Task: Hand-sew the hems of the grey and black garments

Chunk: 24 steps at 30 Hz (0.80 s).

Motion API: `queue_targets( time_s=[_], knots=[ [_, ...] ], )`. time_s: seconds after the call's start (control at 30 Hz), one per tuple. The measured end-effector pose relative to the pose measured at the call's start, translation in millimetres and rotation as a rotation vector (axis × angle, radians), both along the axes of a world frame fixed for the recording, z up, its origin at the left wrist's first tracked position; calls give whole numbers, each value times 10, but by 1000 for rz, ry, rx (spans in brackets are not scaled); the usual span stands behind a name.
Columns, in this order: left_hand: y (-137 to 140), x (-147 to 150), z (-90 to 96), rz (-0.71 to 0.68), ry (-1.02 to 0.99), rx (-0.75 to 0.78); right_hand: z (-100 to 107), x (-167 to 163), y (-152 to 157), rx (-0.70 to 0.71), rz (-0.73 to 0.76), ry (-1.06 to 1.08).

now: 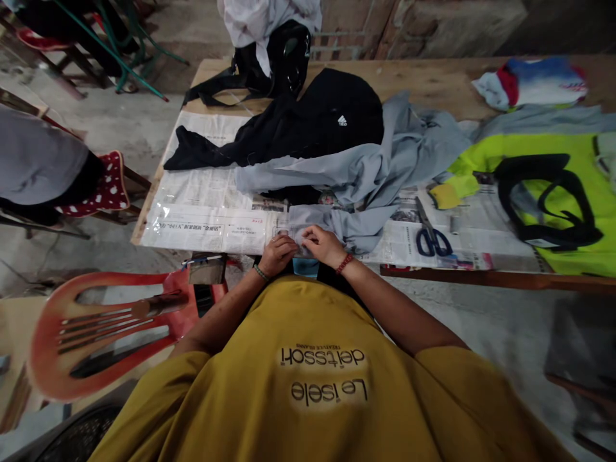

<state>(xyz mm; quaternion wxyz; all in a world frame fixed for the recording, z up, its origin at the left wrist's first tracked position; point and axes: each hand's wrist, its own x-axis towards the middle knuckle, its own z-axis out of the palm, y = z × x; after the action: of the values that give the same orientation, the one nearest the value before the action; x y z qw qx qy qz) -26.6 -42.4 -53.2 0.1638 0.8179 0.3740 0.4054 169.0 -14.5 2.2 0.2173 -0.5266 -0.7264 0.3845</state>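
A grey garment (356,168) lies across the table, its lower end (308,217) reaching the front edge before me. My left hand (278,254) is closed at the left border of that end, fingers pinched together on the cloth. Just to its right, my right hand (324,246) has thumb and forefinger pressed together over the grey fabric; whatever sits between those fingertips is too small to make out. Behind the grey cloth rests a black garment (312,119) with a white logo. Dark-handled scissors (432,237) lie to the right of my right hand.
Newspaper (192,221) under clear plastic covers the wooden table. A neon yellow garment (572,192) with a black strap lies at the right, a colourful bundle (534,83) behind. A black bag (289,58) stands at the back. At left are a red plastic chair (48,333) and a seated person (38,154).
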Motion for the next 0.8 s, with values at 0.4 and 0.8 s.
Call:
queue_targets(
  time_s=[0.4,0.8],
  knots=[
    [7,33,17,35,41,3,-70,-106,147,-174,-112,111],
    [4,150,-53,132,123,8,-32,-86,150,-231,-83,20]
  ],
)
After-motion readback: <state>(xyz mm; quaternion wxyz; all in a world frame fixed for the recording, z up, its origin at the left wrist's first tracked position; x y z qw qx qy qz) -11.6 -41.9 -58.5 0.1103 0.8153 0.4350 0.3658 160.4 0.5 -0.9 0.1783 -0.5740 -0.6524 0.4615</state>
